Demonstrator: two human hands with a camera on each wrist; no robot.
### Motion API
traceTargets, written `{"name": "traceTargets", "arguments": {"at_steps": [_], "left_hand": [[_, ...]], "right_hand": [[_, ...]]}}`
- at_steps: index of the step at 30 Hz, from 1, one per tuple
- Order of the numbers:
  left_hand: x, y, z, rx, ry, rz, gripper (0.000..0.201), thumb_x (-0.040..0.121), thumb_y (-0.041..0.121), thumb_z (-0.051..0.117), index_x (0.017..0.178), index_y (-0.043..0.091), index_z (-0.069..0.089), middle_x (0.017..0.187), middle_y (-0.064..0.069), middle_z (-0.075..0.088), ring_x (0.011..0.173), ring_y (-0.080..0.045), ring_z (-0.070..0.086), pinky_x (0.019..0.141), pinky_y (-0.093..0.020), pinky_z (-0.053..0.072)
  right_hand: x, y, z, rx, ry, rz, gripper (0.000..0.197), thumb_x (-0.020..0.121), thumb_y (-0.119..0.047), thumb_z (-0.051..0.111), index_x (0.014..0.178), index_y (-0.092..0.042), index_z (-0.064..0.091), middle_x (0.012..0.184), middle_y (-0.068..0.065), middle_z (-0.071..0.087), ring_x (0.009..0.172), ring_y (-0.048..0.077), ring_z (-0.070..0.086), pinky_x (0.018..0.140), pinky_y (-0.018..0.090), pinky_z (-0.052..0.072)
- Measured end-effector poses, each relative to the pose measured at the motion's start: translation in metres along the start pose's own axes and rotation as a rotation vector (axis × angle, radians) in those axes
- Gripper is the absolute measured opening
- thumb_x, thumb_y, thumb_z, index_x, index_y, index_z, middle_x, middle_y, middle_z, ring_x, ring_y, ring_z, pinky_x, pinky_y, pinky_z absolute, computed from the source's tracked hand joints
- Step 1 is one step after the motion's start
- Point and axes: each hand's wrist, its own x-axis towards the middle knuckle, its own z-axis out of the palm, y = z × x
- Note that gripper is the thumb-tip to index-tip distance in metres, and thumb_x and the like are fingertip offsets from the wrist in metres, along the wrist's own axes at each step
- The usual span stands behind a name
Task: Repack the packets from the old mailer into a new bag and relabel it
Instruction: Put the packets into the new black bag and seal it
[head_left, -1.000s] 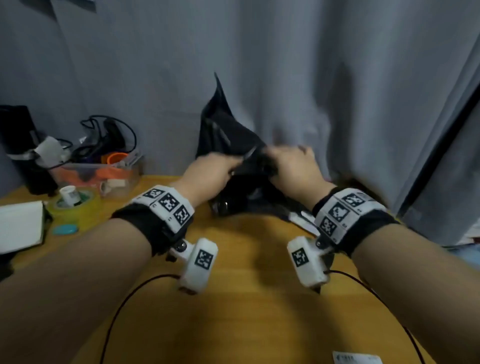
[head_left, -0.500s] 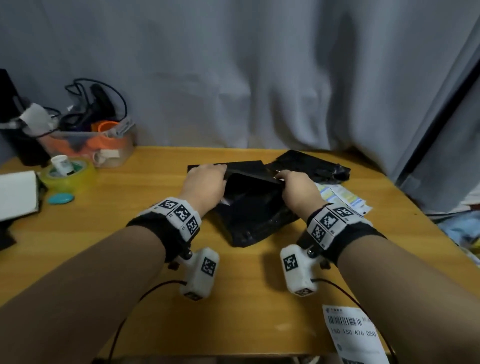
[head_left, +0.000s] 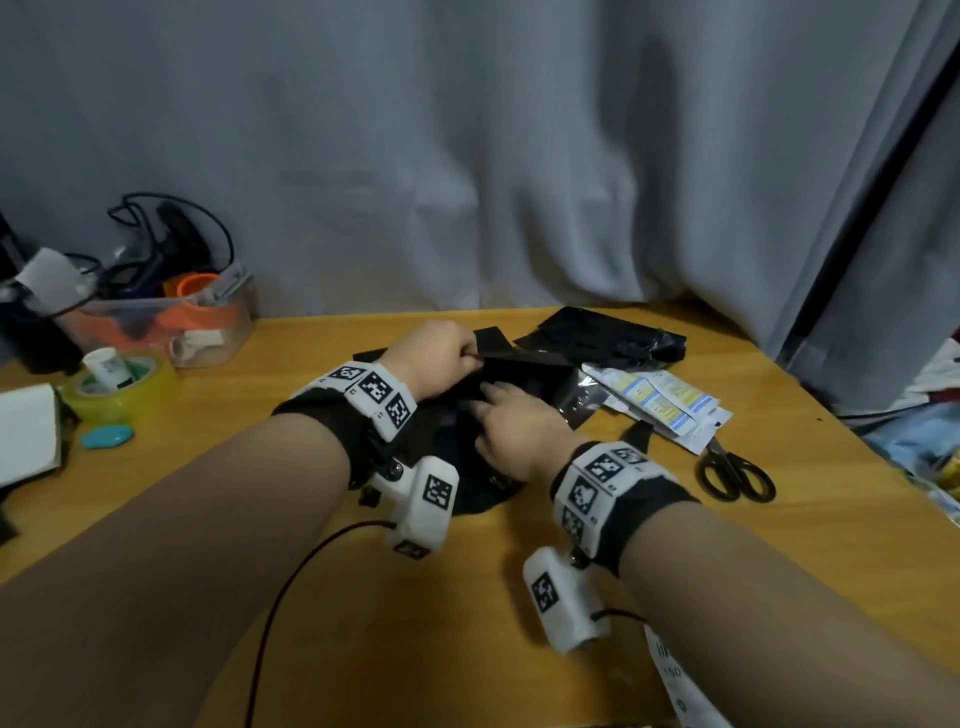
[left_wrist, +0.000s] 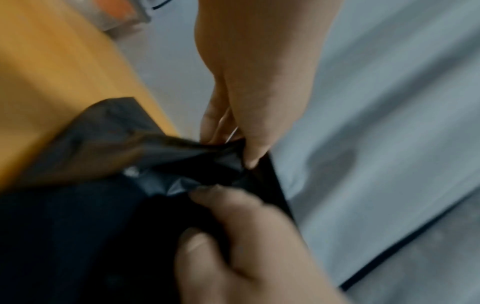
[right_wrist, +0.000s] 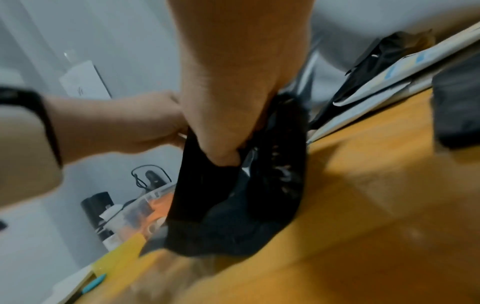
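Note:
A black plastic bag (head_left: 540, 376) lies on the wooden table (head_left: 467, 597) between my hands. My left hand (head_left: 441, 358) pinches its upper edge between thumb and finger, shown close in the left wrist view (left_wrist: 241, 144). My right hand (head_left: 506, 423) sits just nearer, thumb and fingers holding a fold at the bag's mouth (right_wrist: 223, 158). A crumpled black mailer (head_left: 608, 338) lies behind. White and blue packets (head_left: 665, 402) lie in a loose pile to the right. A white shipping label (head_left: 675, 675) shows at the table's front edge, partly hidden by my right arm.
Black scissors (head_left: 732, 475) lie right of my right wrist. At the back left stand a clear box of odds and ends (head_left: 171, 332), a yellow tape roll (head_left: 119, 387), a teal object (head_left: 106, 436) and a white pad (head_left: 26, 436). A grey curtain (head_left: 467, 156) hangs behind.
The bag was held up before the curtain, then lowered onto the table. My right hand has since moved nearer along the bag's mouth while the left keeps its pinch.

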Motion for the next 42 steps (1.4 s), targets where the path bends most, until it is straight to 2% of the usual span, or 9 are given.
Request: {"name": "traceTargets", "arguments": {"at_steps": [3, 7, 9, 15, 21, 27, 33, 38, 42], "left_hand": [[0.006, 0.0, -0.009, 0.09, -0.101, -0.084, 0.014, 0.089, 0.014, 0.057, 0.077, 0.006, 0.06, 0.079, -0.009, 0.061, 0.083, -0.029, 0.056, 0.069, -0.03, 0.041], [0.01, -0.005, -0.023, -0.073, 0.324, -0.143, 0.017, 0.086, 0.006, 0.047, 0.097, -0.001, 0.057, 0.098, -0.023, 0.064, 0.088, -0.041, 0.062, 0.079, -0.043, 0.051], [0.009, -0.003, -0.02, -0.075, 0.353, -0.109, 0.015, 0.086, 0.005, 0.044, 0.098, 0.0, 0.053, 0.094, -0.023, 0.064, 0.085, -0.04, 0.061, 0.076, -0.044, 0.05], [0.006, -0.009, -0.002, -0.058, 0.301, -0.066, 0.014, 0.086, 0.008, 0.049, 0.099, 0.007, 0.053, 0.09, -0.014, 0.062, 0.081, -0.032, 0.057, 0.068, -0.035, 0.044], [-0.002, 0.003, 0.012, 0.117, 0.195, -0.01, 0.033, 0.084, 0.03, 0.059, 0.109, 0.01, 0.052, 0.104, -0.011, 0.062, 0.098, -0.032, 0.058, 0.075, -0.036, 0.047], [-0.002, 0.055, 0.018, 0.093, 0.214, -0.103, 0.092, 0.077, 0.071, 0.05, 0.144, 0.014, 0.023, 0.14, -0.011, 0.033, 0.13, -0.033, 0.031, 0.105, -0.045, 0.029], [0.022, 0.125, 0.035, -0.243, 0.138, 0.043, 0.033, 0.093, 0.039, 0.05, 0.108, 0.011, 0.057, 0.111, -0.012, 0.062, 0.106, -0.026, 0.057, 0.089, -0.035, 0.046], [0.046, 0.144, 0.096, -0.744, -0.159, -0.336, 0.058, 0.093, 0.05, 0.043, 0.129, 0.004, 0.047, 0.088, -0.005, 0.059, 0.071, -0.019, 0.056, 0.062, -0.027, 0.041], [0.062, 0.148, 0.113, -1.089, -0.159, -0.649, 0.036, 0.092, 0.05, 0.046, 0.087, 0.014, 0.051, 0.072, 0.0, 0.044, 0.062, -0.016, 0.043, 0.078, -0.031, 0.045]], "right_hand": [[0.008, -0.007, 0.014, 0.053, -0.294, 0.203, 0.065, 0.096, -0.048, 0.033, 0.152, -0.028, 0.008, 0.159, 0.011, 0.008, 0.146, 0.033, 0.007, 0.118, 0.049, 0.005], [0.013, -0.009, 0.012, 0.032, -0.493, 0.196, 0.065, 0.095, -0.03, 0.039, 0.151, -0.028, 0.008, 0.159, 0.012, 0.009, 0.146, 0.031, 0.006, 0.119, 0.048, 0.005], [0.013, -0.007, 0.004, 0.075, -0.493, 0.193, 0.065, 0.093, -0.017, 0.037, 0.152, -0.024, 0.01, 0.159, 0.01, 0.01, 0.147, 0.028, 0.005, 0.119, 0.047, 0.001], [-0.001, 0.018, 0.003, 0.45, -0.096, 0.119, 0.053, 0.087, 0.0, 0.045, 0.136, -0.021, 0.048, 0.13, 0.009, 0.057, 0.12, 0.029, 0.054, 0.1, 0.038, 0.046], [-0.025, 0.062, -0.003, 0.493, 0.422, 0.187, 0.018, 0.085, -0.009, 0.05, 0.095, -0.018, 0.062, 0.099, 0.005, 0.066, 0.09, 0.025, 0.06, 0.076, 0.036, 0.049], [-0.048, 0.125, -0.006, 0.473, 0.388, 0.453, 0.022, 0.087, -0.016, 0.054, 0.108, -0.013, 0.059, 0.114, 0.011, 0.057, 0.102, 0.027, 0.056, 0.085, 0.034, 0.046], [-0.062, 0.185, -0.013, 0.401, 0.113, 0.723, 0.039, 0.092, -0.03, 0.051, 0.122, -0.005, 0.054, 0.126, 0.017, 0.055, 0.111, 0.031, 0.055, 0.091, 0.039, 0.048], [-0.068, 0.211, -0.006, 0.497, -0.026, 0.807, 0.059, 0.094, -0.044, 0.048, 0.135, -0.001, 0.043, 0.136, 0.017, 0.05, 0.121, 0.031, 0.05, 0.095, 0.038, 0.044], [-0.062, 0.225, 0.001, 0.671, -0.064, 0.825, 0.067, 0.093, -0.048, 0.05, 0.137, 0.001, 0.04, 0.136, 0.016, 0.05, 0.121, 0.031, 0.05, 0.09, 0.035, 0.041]]}}
